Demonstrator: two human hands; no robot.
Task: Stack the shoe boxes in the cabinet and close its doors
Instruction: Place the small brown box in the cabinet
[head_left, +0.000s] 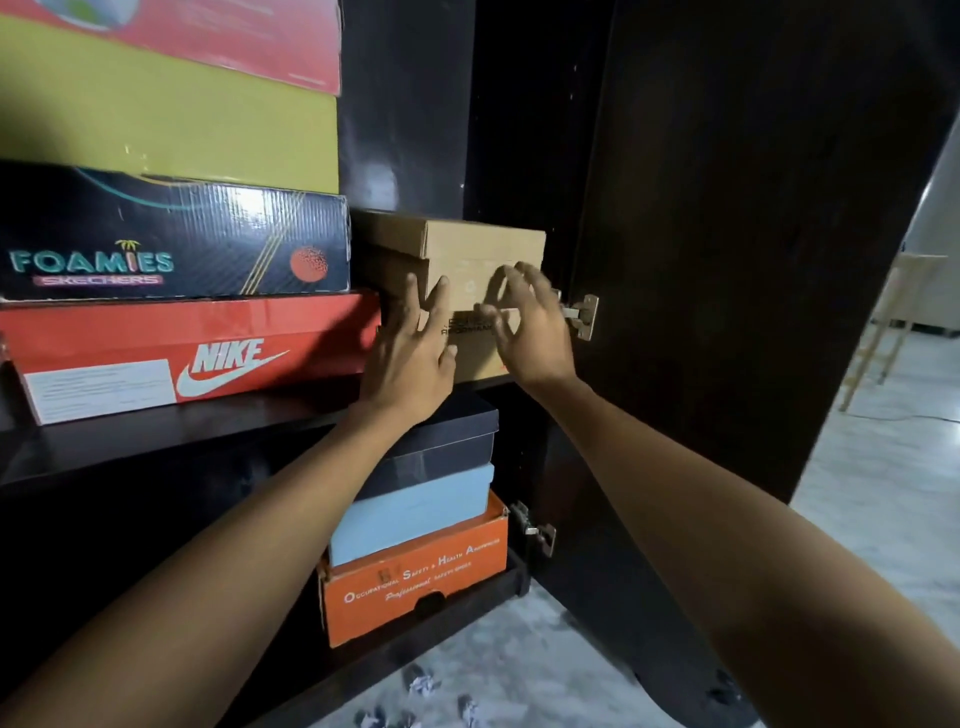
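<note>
Shoe boxes fill a dark cabinet (415, 119) as a person's two hands meet a brown box (467, 249) on the upper shelf (156, 431), just right of a red Nike box (208, 348). Left hand (410, 353) lies with straight, spread fingers on the box's front; right hand (524, 322) reaches its face with loosely spread fingers, gripping nothing. Below stand black (447, 436), blue (415, 514) and orange (415, 577) boxes. Right door (753, 208) hangs open.
</note>
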